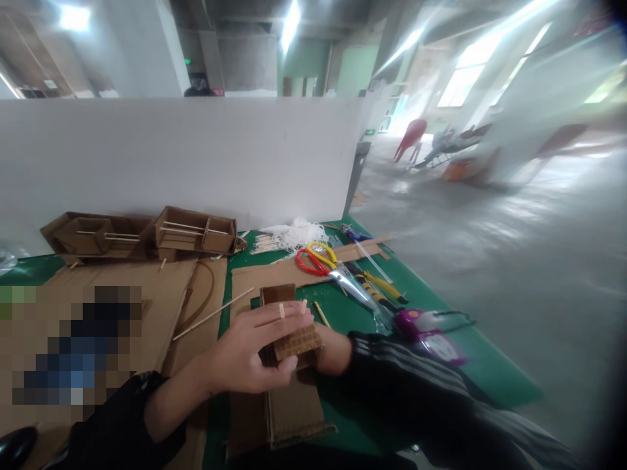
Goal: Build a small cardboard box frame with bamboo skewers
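My left hand (255,343) is wrapped over a small cardboard piece (298,342) with a ribbed face, its thumb below and its fingers across the top. Two short pale stick ends (282,311) poke up at the fingers. Against the far side of the piece is my right hand (333,349); its fingers are hidden behind the cardboard and the left hand. Beneath both hands lies a longer cardboard strip (294,408), and a brown cardboard flap (278,294) rises just beyond them. A thin wooden stick (214,313) lies to their left.
Red-and-yellow-handled scissors (337,277), yellow-handled pliers (385,287) and a purple-and-clear object (431,336) lie to the right. Cardboard boxes with sticks across them (196,232) stand by a white partition (186,156). White strings (306,235) lie at the back. Cardboard sheets (161,281) cover the left.
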Available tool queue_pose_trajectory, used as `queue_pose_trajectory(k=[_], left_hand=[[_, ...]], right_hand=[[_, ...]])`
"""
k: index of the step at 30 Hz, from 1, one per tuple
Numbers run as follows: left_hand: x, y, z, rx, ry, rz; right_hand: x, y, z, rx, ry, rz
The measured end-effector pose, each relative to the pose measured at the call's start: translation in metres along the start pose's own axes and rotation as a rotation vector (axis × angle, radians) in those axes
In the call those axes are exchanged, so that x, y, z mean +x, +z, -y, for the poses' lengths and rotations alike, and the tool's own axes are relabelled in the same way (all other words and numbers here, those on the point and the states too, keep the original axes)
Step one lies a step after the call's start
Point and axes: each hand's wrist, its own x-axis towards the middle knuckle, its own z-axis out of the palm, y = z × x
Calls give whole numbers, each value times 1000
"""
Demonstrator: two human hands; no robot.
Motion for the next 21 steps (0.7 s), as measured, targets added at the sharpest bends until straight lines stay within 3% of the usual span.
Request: queue_pose_trajectory(k=[9,13,17,21], left_hand=[[0,1,1,9,-10,-12],[0,1,1,11,-8,-18],[0,2,1,18,-19,-18],[-1,1,0,28,-21,-13]], right_hand=[[-3,-7,-6,36,-28,-26],[-6,-25,5,69,26,-55],[-17,-50,18,83,140,-221],[-24,-66,31,352,111,-231]])
